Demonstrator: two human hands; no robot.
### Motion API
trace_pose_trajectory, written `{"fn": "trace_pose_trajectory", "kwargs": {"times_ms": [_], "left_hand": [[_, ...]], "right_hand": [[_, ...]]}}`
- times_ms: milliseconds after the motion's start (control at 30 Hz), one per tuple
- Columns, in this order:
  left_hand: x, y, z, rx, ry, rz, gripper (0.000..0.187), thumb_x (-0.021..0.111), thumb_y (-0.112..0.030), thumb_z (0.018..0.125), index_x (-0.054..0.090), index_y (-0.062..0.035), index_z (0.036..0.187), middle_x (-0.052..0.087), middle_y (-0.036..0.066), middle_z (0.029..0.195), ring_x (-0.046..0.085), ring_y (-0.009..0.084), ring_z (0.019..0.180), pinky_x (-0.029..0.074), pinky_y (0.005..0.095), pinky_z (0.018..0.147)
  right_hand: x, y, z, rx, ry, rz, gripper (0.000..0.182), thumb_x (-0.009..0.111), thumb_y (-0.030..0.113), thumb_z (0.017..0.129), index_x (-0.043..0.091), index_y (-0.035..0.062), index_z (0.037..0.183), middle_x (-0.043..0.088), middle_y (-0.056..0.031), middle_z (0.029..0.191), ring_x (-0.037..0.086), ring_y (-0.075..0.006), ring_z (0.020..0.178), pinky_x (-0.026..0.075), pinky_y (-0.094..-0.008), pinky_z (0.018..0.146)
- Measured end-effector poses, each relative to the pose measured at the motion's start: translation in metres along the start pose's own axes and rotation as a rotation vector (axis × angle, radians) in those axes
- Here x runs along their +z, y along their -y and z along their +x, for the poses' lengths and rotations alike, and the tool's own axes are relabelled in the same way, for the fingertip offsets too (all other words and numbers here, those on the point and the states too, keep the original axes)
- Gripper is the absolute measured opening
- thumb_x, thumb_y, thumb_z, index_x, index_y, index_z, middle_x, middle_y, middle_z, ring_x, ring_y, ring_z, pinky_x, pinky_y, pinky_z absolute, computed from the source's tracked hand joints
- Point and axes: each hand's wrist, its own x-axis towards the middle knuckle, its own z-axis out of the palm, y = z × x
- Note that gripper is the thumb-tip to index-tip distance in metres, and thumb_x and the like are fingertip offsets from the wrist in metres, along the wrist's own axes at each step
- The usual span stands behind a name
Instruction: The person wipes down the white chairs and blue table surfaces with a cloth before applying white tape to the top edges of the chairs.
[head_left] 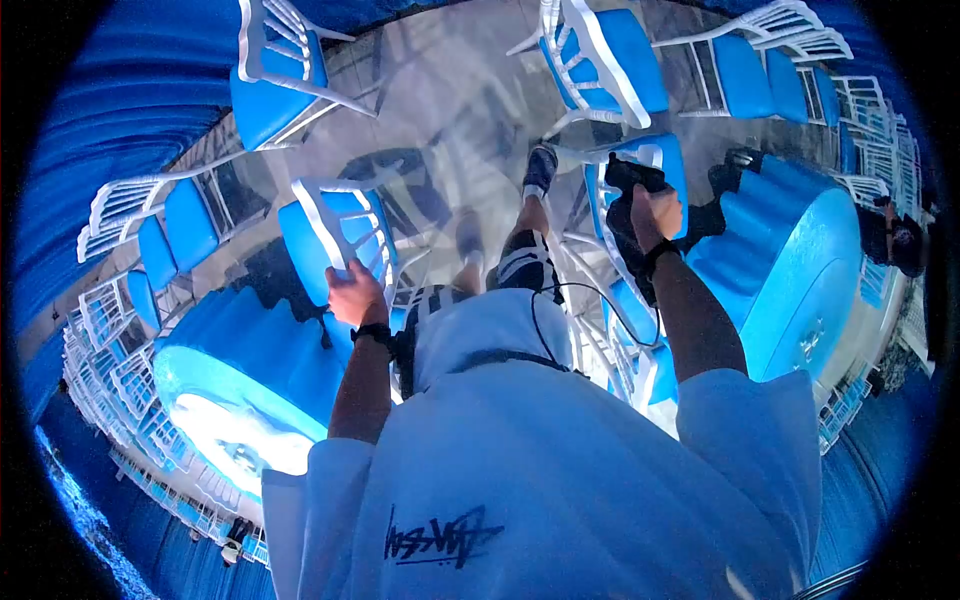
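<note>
In the head view, my left hand (356, 296) is closed at the end of the white back of a chair (325, 222) with a blue seat. My right hand (657, 212) grips a black handheld device (634, 177), whose exact kind I cannot make out. Behind that device stands another white chair (660, 155), its seat also blue. Dark bands circle both my wrists. My feet are mid-stride on the floor, one dark shoe (541, 168) ahead of the other.
Round tables with blue cloths stand on both sides, a left table (245, 345) and a right table (790, 270). Several white chairs surround them, including a far-left chair (275, 85) and a chair ahead (610, 65). Blue drapery (120, 130) hangs along the left. A thin black cable loops by my waist.
</note>
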Motion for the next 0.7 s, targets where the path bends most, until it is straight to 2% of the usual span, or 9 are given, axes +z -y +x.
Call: {"fn": "trace_pose_trajectory", "kwargs": {"times_ms": [67,267,433,567,700], "left_hand": [[0.003,0.004,-0.001,0.014,-0.028,0.005,0.054,0.06,-0.05,0.088,0.069,-0.0049,0.118,0.075,0.026,0.094,0.071,0.0497,0.088,0.054,0.0616,0.076],[0.007,0.003,0.001,-0.006,-0.022,0.032,0.057,0.058,-0.052,0.087,0.068,-0.0061,0.12,0.075,0.026,0.096,0.071,0.0502,0.09,0.054,0.0617,0.076],[0.009,0.006,0.003,0.01,-0.046,0.021,0.056,0.057,-0.051,0.087,0.068,-0.0054,0.118,0.075,0.026,0.095,0.07,0.0506,0.089,0.054,0.0618,0.076],[0.004,0.003,0.0,0.041,-0.045,0.003,0.049,0.059,-0.05,0.088,0.067,-0.0044,0.106,0.075,0.025,0.091,0.07,0.0512,0.085,0.053,0.0626,0.073],[0.006,0.002,0.0,0.045,-0.081,-0.007,0.046,0.06,-0.049,0.088,0.065,-0.0047,0.102,0.074,0.025,0.088,0.07,0.0508,0.083,0.053,0.0632,0.072]], "right_hand": [[-0.02,0.015,-0.006,0.022,0.039,-0.002,0.077,0.077,0.066,0.077,0.062,0.0002,0.114,0.07,-0.0262,0.105,0.068,-0.0467,0.103,0.055,-0.0567,0.086],[-0.014,0.012,-0.006,0.049,0.022,0.018,0.073,0.077,0.064,0.078,0.063,-0.0003,0.11,0.07,-0.0253,0.105,0.068,-0.0467,0.1,0.054,-0.0572,0.085],[-0.006,0.009,-0.003,0.05,0.017,0.029,0.075,0.078,0.063,0.077,0.063,-0.0001,0.114,0.07,-0.0255,0.105,0.068,-0.0456,0.1,0.055,-0.0563,0.084],[-0.007,0.005,-0.005,0.009,-0.016,0.045,0.074,0.078,0.064,0.077,0.064,0.0002,0.113,0.07,-0.0257,0.104,0.069,-0.0457,0.099,0.056,-0.0559,0.083],[-0.02,0.017,-0.007,0.033,0.014,-0.003,0.074,0.077,0.064,0.077,0.064,0.0007,0.113,0.07,-0.0252,0.104,0.069,-0.0464,0.097,0.056,-0.0558,0.082]]}}
